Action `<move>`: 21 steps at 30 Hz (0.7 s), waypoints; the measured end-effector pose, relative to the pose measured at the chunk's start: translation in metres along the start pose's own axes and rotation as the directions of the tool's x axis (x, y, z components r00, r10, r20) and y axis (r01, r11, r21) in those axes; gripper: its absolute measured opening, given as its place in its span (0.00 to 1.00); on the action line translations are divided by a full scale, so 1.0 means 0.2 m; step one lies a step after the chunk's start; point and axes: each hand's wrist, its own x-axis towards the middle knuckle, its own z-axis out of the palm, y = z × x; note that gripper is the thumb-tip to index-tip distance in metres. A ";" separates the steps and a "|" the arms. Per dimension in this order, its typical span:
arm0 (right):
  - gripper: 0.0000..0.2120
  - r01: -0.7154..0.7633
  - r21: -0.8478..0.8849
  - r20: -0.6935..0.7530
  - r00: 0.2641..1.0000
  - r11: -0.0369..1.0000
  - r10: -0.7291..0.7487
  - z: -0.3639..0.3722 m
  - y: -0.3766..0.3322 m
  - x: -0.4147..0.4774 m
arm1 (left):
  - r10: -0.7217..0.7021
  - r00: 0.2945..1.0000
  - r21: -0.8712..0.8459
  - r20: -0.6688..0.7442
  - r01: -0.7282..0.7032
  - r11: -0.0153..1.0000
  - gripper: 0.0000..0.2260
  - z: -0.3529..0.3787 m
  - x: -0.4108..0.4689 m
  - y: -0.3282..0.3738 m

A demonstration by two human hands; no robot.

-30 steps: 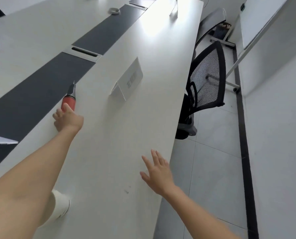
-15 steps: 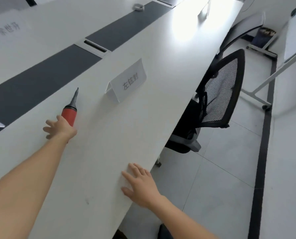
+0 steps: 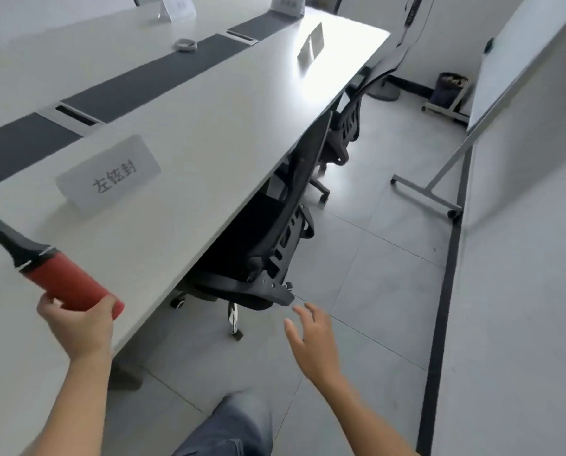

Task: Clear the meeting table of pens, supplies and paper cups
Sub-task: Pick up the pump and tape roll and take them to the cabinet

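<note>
My left hand [image 3: 79,324] grips the butt end of a red tool with a black pointed tip [image 3: 61,281], lifted just above the near edge of the long white meeting table [image 3: 209,133]. The tip points left, out of frame. My right hand [image 3: 314,340] hangs open over the floor, off the table, holding nothing. A roll of tape [image 3: 185,45] lies on the dark centre strip farther up the table.
A white name card [image 3: 108,174] stands on the table beyond the tool; others stand at the far end. Black mesh chairs [image 3: 275,232] are tucked under the table's right edge. A whiteboard stand [image 3: 439,179] and a bin [image 3: 448,88] are on the right floor.
My left hand has picked the red tool up off the table and drawn it back toward me. My right hand left the table edge and now hovers over the floor.
</note>
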 end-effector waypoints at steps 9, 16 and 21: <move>0.25 -0.051 0.018 -0.225 0.973 0.999 0.054 -0.58 0.35 0.50 | 0.225 0.941 -0.203 0.252 -0.176 0.963 0.34 0.89 -0.21 0.51; 0.29 -0.148 0.001 -0.334 0.932 0.989 0.140 -1.10 0.63 0.98 | 0.217 0.923 -0.222 0.319 -0.150 0.963 0.34 1.61 -0.17 0.78; 0.28 -0.185 0.039 -0.347 0.919 0.982 0.186 -1.30 0.81 1.26 | 0.242 0.910 -0.153 0.338 -0.200 0.968 0.30 2.03 -0.15 0.91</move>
